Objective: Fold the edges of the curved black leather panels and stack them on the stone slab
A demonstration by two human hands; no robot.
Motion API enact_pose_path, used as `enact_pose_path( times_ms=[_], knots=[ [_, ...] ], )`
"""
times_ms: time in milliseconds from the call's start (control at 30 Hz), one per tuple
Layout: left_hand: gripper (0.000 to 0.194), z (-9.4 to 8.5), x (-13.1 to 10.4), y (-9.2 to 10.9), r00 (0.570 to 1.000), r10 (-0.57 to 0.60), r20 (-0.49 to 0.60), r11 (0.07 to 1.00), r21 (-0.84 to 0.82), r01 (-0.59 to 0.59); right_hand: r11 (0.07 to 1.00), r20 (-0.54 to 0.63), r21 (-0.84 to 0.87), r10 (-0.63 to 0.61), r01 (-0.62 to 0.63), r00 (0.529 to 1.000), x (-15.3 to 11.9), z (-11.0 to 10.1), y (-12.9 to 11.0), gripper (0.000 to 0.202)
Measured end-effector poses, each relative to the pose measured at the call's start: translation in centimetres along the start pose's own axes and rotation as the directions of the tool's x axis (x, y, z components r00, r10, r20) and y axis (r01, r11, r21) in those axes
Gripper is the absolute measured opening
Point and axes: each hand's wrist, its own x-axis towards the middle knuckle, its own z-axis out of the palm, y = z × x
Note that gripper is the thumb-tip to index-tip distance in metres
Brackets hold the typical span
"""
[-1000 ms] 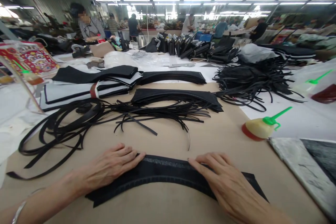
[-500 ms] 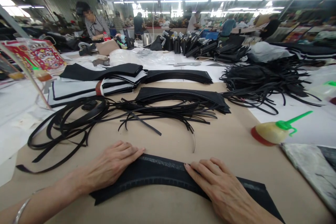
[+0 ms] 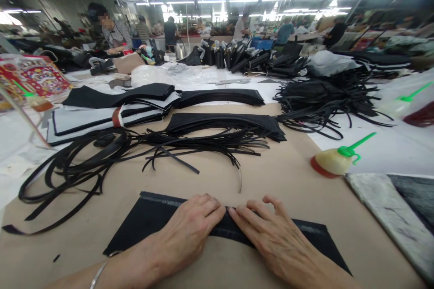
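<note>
A curved black panel (image 3: 135,222), like a cut leather bag piece, lies crosswise on the brown board, with a greyish band along its upper edge. My left hand (image 3: 190,226) closes over that edge near the middle, thumb stretched to the right. Beside it, my right hand (image 3: 271,230) grips the same edge with thumb and forefinger, its other fingers bent and partly raised. The thumb of one hand nearly meets the fingertips of the other. Both hands cover the panel's middle, while its two ends stay visible. Beyond them lies a tangle of thin black strips (image 3: 203,145).
Stacked black curved pieces (image 3: 227,122) lie past the strips. To the right stands a squeeze bottle (image 3: 330,162) with a green spout, near a stained slab (image 3: 376,203). A heap of black strips (image 3: 318,97) sits at the back right. People work farther off.
My left hand has slid right along the panel's upper edge, close to my right hand, uncovering the panel's left end. The view has shifted slightly right.
</note>
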Motion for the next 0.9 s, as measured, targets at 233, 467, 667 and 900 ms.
enact_pose_path(
  times_ms=[233,467,667,900],
  knots=[
    [0.039,0.3,-1.7,-1.7,0.986,0.129,-0.11,0.978,0.178,-0.108,1.0,-0.018,-0.008,-0.024,0.024,1.0,-1.2,-0.8,0.6,0.051],
    [0.048,0.3,-2.6,-1.9,0.971,0.216,-0.104,0.914,0.372,-0.163,0.995,-0.061,-0.1,-0.037,0.031,0.997,-2.0,-2.3,0.4,0.062],
    [0.05,-0.5,-3.6,-2.4,0.964,0.209,-0.162,0.911,0.391,-0.132,0.989,-0.059,-0.136,0.046,-0.054,0.997,-4.4,-2.0,1.2,0.069],
    [0.05,-1.0,-6.8,-4.0,0.973,0.098,-0.209,0.929,0.37,-0.014,0.98,-0.097,-0.157,0.107,-0.121,0.99,-8.4,-1.2,2.6,0.071]
  ],
)
